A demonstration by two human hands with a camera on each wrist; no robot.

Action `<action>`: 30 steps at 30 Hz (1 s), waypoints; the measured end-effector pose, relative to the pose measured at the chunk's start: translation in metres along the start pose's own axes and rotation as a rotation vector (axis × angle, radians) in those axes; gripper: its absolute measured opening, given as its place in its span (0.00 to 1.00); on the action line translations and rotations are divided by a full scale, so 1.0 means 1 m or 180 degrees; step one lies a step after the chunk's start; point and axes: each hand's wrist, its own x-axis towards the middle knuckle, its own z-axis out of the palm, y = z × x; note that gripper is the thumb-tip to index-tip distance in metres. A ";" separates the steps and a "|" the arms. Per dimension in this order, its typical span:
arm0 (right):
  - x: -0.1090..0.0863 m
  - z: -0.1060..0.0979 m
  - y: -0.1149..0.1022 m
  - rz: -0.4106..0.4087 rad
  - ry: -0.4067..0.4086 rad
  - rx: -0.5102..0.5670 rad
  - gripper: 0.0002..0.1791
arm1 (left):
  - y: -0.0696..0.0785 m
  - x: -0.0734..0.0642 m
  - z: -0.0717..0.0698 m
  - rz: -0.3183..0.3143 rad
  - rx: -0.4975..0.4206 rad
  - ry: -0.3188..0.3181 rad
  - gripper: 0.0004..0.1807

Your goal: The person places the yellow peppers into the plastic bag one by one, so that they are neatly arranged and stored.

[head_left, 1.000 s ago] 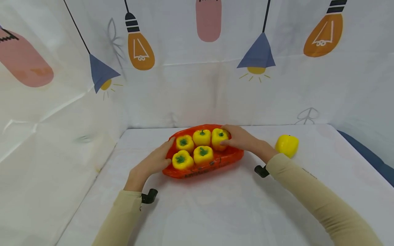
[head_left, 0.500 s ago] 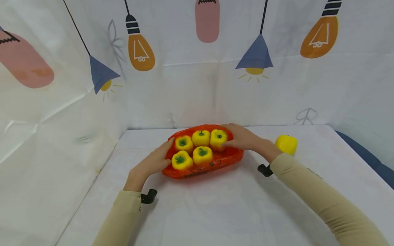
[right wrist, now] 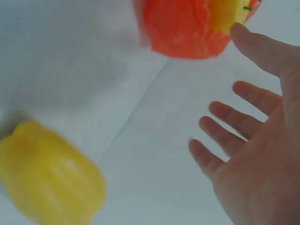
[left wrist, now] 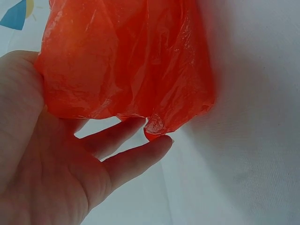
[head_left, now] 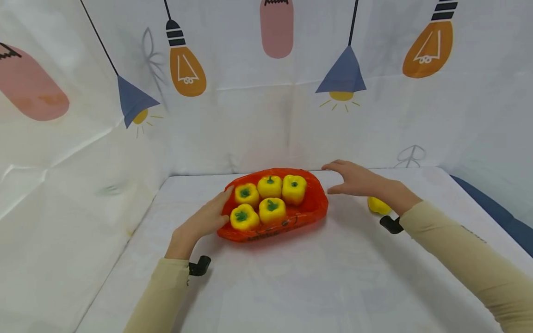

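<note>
A red plastic bag (head_left: 315, 196), its mouth spread wide, lies at the back of the table with several yellow bell peppers (head_left: 294, 189) inside, green stems up. My left hand (head_left: 204, 219) holds the bag's left end, thumb at the rim; in the left wrist view its fingers (left wrist: 138, 161) reach along the bag's underside. To the right of the bag, my right hand (head_left: 360, 180) is apart from it, fingers spread, with nothing in its grasp. Another yellow bell pepper (right wrist: 51, 173) lies on the table by my right wrist, partly hidden by the forearm in the head view.
A white cloth covers the table (head_left: 291, 286). White sheeting printed with lamps and bulbs (head_left: 258, 125) rises behind and at the left. Something dark blue (head_left: 495, 203) runs past the table's right edge. Each wrist wears a small black device (head_left: 200, 266).
My right hand has let go of the bag's right end and moved right, now in front of part of the lone bell pepper. The left hand keeps its place on the bag.
</note>
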 end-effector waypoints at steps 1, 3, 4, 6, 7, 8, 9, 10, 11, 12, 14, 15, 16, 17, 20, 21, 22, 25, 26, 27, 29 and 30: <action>-0.005 -0.004 0.005 0.0032 -0.0030 -0.0040 0.39 | 0.000 0.000 0.000 0.0001 0.0006 0.0003 0.43; -0.013 -0.010 0.013 0.0087 -0.0095 -0.0112 0.38 | -0.001 0.000 -0.001 0.0003 -0.0001 0.0003 0.43; -0.018 -0.012 0.018 0.0128 -0.0130 -0.0138 0.38 | -0.001 -0.001 -0.002 -0.0004 0.0001 0.0000 0.43; -0.026 -0.017 0.026 0.0258 -0.0199 -0.0177 0.37 | -0.002 -0.001 -0.002 -0.0029 -0.0002 -0.0013 0.43; -0.029 -0.019 0.030 0.0334 -0.0220 -0.0195 0.37 | -0.002 -0.001 -0.003 -0.0036 -0.0007 -0.0013 0.43; -0.032 -0.020 0.036 0.0399 -0.0232 -0.0198 0.38 | -0.003 -0.001 -0.003 -0.0041 -0.0005 -0.0012 0.43; -0.035 -0.022 0.042 0.0467 -0.0243 -0.0180 0.38 | -0.004 -0.001 -0.003 -0.0047 -0.0002 -0.0008 0.43; -0.037 -0.023 0.048 0.0537 -0.0247 -0.0146 0.39 | -0.004 -0.001 -0.003 -0.0052 -0.0005 -0.0007 0.43; -0.040 -0.024 0.054 0.0602 -0.0246 -0.0122 0.40 | -0.004 -0.001 -0.003 -0.0046 -0.0003 -0.0002 0.43; -0.042 -0.024 0.061 0.0667 -0.0245 -0.0101 0.41 | -0.005 -0.001 -0.002 -0.0037 0.0001 0.0003 0.43; -0.046 -0.024 0.074 0.0783 -0.0292 -0.0054 0.43 | -0.005 -0.001 -0.002 -0.0048 -0.0010 0.0002 0.43; -0.048 -0.023 0.080 0.0840 -0.0347 -0.0026 0.44 | -0.004 -0.001 -0.002 -0.0056 -0.0018 -0.0004 0.43; -0.050 -0.023 0.086 0.0906 -0.0435 0.0037 0.45 | -0.004 -0.001 -0.001 -0.0066 -0.0023 -0.0012 0.43; -0.052 -0.022 0.090 0.0978 -0.0548 0.0130 0.46 | -0.004 -0.001 -0.001 -0.0072 -0.0027 -0.0019 0.43; -0.056 -0.019 0.101 0.1178 -0.0860 0.0461 0.50 | -0.004 -0.001 0.001 -0.0104 -0.0041 -0.0039 0.43; -0.056 -0.018 0.102 0.1224 -0.0929 0.0580 0.50 | -0.004 -0.001 0.002 -0.0102 -0.0040 -0.0041 0.43; -0.057 -0.018 0.103 0.1265 -0.0975 0.0681 0.51 | -0.005 -0.001 0.003 -0.0107 -0.0040 -0.0042 0.43; -0.057 -0.016 0.104 0.1242 -0.0977 0.0796 0.49 | -0.005 0.000 0.004 -0.0125 -0.0033 -0.0032 0.43; -0.057 -0.016 0.102 0.1205 -0.0969 0.0806 0.47 | -0.005 0.001 0.004 -0.0115 -0.0028 -0.0025 0.43; -0.057 -0.016 0.100 0.1157 -0.0958 0.0812 0.46 | -0.005 0.001 0.004 -0.0107 -0.0027 -0.0022 0.43; -0.056 -0.016 0.095 0.1034 -0.0871 0.0809 0.45 | -0.005 0.002 0.003 -0.0101 -0.0031 -0.0019 0.43; -0.056 -0.016 0.090 0.0956 -0.0785 0.0791 0.44 | -0.005 0.002 0.003 -0.0103 -0.0036 -0.0024 0.43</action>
